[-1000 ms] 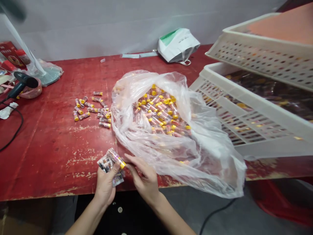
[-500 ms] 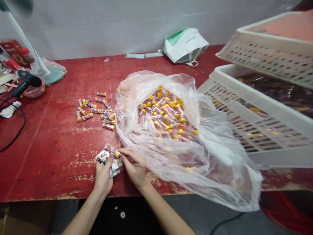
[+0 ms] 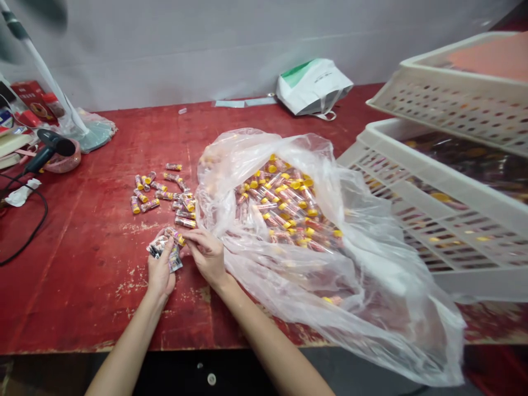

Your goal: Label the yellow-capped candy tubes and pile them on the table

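My left hand [image 3: 161, 273] is closed around a small bunch of printed plastic labels [image 3: 175, 260], its thumb on top. Above the labels lies a small clear tube with a yellow cap [image 3: 178, 236]. My right hand [image 3: 207, 256] pinches this tube at its capped end, the fingertips partly hiding the cap. Just beyond my hands, several labelled tubes [image 3: 185, 223] lie loose on the red table [image 3: 82, 286]. To their right a big translucent plastic bag [image 3: 371, 220] lies open, with many yellow-capped tubes [image 3: 289, 198] heaped inside it.
Stacked white plastic baskets [image 3: 445, 231] stand at the right, the lower one holding more capped items. A white-and-green bag [image 3: 309, 91] lies by the wall. At the left are a hair dryer [image 3: 51, 148], its black cable and a lamp base [image 3: 97, 136].
Both hands have moved left and slightly away from me, carrying the labels and the tube. The view has shifted a little, so the table contents appear lower.
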`<state>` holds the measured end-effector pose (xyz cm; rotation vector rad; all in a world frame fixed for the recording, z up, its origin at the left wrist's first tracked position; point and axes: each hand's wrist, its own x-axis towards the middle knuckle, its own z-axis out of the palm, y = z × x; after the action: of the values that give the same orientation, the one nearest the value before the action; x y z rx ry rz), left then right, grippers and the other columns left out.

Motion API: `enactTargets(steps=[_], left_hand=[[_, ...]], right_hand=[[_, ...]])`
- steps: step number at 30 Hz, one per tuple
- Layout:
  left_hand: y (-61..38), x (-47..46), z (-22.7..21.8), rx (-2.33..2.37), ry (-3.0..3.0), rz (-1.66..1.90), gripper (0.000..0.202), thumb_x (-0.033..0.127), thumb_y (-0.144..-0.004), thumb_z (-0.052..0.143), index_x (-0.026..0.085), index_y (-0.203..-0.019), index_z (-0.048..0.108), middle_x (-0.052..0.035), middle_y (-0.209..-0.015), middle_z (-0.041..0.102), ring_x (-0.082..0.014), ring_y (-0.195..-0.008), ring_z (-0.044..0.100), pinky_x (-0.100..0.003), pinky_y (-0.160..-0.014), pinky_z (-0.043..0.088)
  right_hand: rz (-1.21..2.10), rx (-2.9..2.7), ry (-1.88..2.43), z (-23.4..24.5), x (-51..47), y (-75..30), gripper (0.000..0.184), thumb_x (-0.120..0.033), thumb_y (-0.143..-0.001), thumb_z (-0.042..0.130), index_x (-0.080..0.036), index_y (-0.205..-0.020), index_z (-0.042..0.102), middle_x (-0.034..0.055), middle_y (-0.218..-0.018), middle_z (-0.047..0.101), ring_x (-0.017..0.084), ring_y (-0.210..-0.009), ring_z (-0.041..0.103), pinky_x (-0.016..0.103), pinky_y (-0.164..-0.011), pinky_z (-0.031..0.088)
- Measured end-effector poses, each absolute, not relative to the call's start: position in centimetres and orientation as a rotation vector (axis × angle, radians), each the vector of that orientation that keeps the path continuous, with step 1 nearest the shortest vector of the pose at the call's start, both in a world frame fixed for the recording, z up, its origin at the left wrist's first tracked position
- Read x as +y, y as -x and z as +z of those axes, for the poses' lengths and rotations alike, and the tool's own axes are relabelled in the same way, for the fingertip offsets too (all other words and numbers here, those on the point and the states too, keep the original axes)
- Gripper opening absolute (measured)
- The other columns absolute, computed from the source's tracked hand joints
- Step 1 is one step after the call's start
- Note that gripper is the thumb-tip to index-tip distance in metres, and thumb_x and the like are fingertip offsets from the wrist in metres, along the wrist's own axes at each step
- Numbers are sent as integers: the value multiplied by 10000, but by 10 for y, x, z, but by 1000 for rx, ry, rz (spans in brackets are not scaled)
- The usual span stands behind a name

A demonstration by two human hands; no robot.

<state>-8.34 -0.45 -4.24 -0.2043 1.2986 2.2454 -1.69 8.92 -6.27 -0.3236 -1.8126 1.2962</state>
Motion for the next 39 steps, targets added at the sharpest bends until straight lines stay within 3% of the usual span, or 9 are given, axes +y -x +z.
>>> enactTargets(steps=[4, 8, 12, 17, 24, 28, 31, 35, 39], left_hand=[[84, 1, -39, 1302, 231, 2244, 468, 144, -628, 839, 189, -1063, 669, -35, -951, 745, -128, -731, 698, -228, -667, 558], [89, -5, -42, 1315, 295, 2220, 282, 89, -714, 763, 143, -975, 674, -59, -891, 749, -160, -730, 719, -259, -676, 579], [89, -22, -49, 1344, 368, 2160, 205, 20, -749, 701, 133, -919, 685, -54, -862, 746, -163, -737, 724, -254, -660, 593], [60, -28, -42, 1260, 416, 2099, 191, -8, -750, 687, 122, -890, 693, -46, -815, 738, -131, -685, 706, -218, -637, 581], [31, -16, -23, 1100, 400, 2155, 158, 44, -726, 736, 134, -849, 695, -12, -744, 716, -118, -624, 680, -230, -626, 573], [32, -18, -19, 1129, 452, 2212, 206, 16, -691, 753, 156, -830, 693, 10, -752, 717, -96, -606, 659, -206, -615, 548], [28, -17, -20, 1153, 464, 2250, 227, 19, -664, 776, 166, -814, 691, 14, -773, 726, -85, -645, 664, -183, -648, 530], [17, -13, -23, 1137, 406, 2275, 232, 100, -635, 824, 167, -809, 686, 15, -769, 726, -102, -670, 673, -201, -659, 533], [13, -15, -26, 1149, 361, 2291, 317, 115, -610, 839, 167, -881, 684, -8, -863, 746, -134, -761, 697, -249, -734, 549]], right_hand=[[1239, -1817, 353, -66, 86, 24, 190, -185, -921, 555, -216, -973, 735, 68, -940, 713, 176, -898, 674, 323, -827, 543], [1110, -1859, 436, -56, 98, 30, 246, -160, -930, 503, -196, -1080, 695, 91, -1041, 691, 183, -974, 652, 326, -889, 523], [599, -2286, 979, -31, 162, -8, 377, -51, -878, 465, -192, -1185, 633, 103, -1173, 628, 209, -1125, 565, 339, -984, 447], [438, -2420, 1389, -31, 249, -65, 303, 37, -709, 545, -19, -991, 643, 264, -1089, 592, 378, -1133, 500, 498, -971, 367], [651, -2501, 1256, -42, 270, -74, 241, -66, -699, 601, -98, -937, 581, 197, -1038, 594, 317, -1031, 517, 403, -901, 397], [785, -2338, 1092, -22, 247, -80, 112, -125, -802, 502, -135, -903, 549, 151, -963, 572, 280, -967, 508, 407, -878, 406], [945, -2215, 903, -17, 181, -78, 158, -202, -915, 395, -177, -975, 539, 70, -892, 575, 202, -835, 532, 334, -790, 453], [1520, -1973, 660, -35, 84, -59, 156, -350, -835, 638, -203, -870, 601, -30, -674, 557, 118, -576, 497, 214, -529, 426], [1794, -1679, 671, -52, 51, -42, 209, -380, -816, 659, -189, -854, 582, -21, -701, 589, 109, -562, 531, 213, -521, 447]])
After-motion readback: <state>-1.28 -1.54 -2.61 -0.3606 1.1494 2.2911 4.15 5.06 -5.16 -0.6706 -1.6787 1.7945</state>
